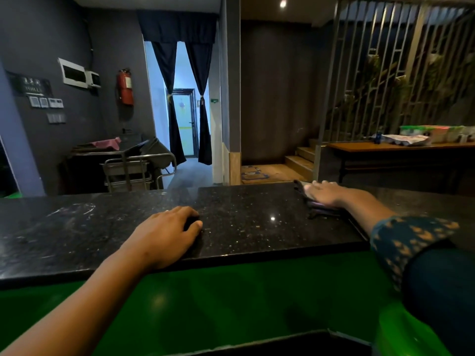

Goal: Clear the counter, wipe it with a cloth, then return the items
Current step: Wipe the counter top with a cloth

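Observation:
A black speckled stone counter (pixel 244 214) runs across the view, with streaky smears on its left part. My left hand (pixel 167 232) rests on the counter near its front edge, fingers curled loosely, nothing visibly in it. My right hand (pixel 325 192) lies flat at the counter's far right, palm down, pressing on a dark cloth (pixel 312 205). The cloth pokes out from under the fingers and the wrist. A patterned blue sleeve covers my right forearm.
Below the counter's front edge is a green panel (pixel 231 291). Beyond the counter stand a metal trolley (pixel 133 170), a curtained doorway (pixel 185 104), wooden steps (pixel 300 160) and a wooden table (pixel 401 147) holding bags and packets. A red fire extinguisher (pixel 125 87) hangs on the wall.

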